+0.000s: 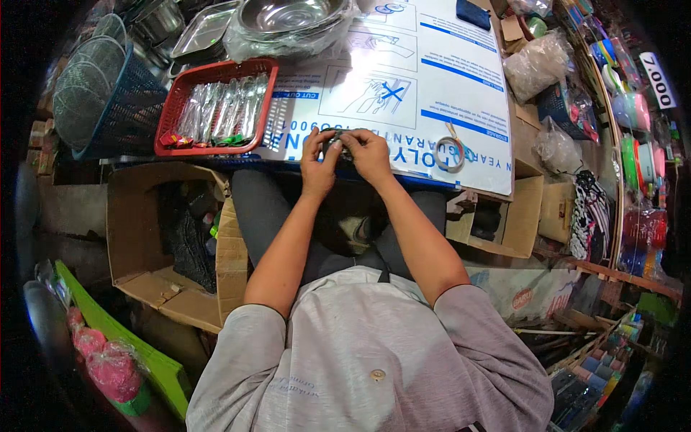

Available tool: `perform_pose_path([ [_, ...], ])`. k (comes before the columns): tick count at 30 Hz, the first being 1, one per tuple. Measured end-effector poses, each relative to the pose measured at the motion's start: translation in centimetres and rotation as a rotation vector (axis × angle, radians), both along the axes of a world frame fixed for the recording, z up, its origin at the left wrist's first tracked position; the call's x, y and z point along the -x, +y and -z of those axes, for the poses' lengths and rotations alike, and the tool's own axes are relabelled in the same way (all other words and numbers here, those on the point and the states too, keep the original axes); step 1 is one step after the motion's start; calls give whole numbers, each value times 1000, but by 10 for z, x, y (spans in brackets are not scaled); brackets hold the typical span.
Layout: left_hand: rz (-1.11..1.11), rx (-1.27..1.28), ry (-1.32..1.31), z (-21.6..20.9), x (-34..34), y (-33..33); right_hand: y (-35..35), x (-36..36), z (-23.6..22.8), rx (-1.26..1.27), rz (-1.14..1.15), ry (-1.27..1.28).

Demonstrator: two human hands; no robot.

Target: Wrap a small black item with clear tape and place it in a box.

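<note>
Head view: left hand (pixel 319 160), right hand (pixel 368 154), grip closed on dark object (pixel 338 141); blue lettering (pixel 407 167) on white sheet (pixel 461 90).

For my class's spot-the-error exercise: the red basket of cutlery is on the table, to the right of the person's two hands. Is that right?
Not quite: the head view shows the red basket of cutlery to the left of the left hand and right hand, not to their right. It is indeed on the table.

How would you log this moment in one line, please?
left hand: gripping small dark object; right hand: gripping same object; leftward: rectangular red plastic basket holding silvery cutlery; rightward: pale ring-shaped roll
</note>
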State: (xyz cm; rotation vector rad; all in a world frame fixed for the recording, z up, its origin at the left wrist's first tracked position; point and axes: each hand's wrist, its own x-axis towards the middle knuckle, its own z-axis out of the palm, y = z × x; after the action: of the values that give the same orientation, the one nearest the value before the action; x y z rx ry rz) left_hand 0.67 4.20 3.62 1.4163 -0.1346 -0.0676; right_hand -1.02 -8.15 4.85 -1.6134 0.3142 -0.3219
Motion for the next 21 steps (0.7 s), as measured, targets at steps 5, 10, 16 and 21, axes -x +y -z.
perform_pose_path([
  [5,-138,-315,-239,16,-10,1,5,-16,3,155,-120,100],
  [10,-252,-195,-66,56,-16,12,7,-7,-8,416,-459,75],
  [16,-224,-276,-82,54,-5,5,-17,-22,-8,931,-550,24],
  [21,-235,-364,-144,43,-6,-3,-19,-28,9,747,-456,-62],
])
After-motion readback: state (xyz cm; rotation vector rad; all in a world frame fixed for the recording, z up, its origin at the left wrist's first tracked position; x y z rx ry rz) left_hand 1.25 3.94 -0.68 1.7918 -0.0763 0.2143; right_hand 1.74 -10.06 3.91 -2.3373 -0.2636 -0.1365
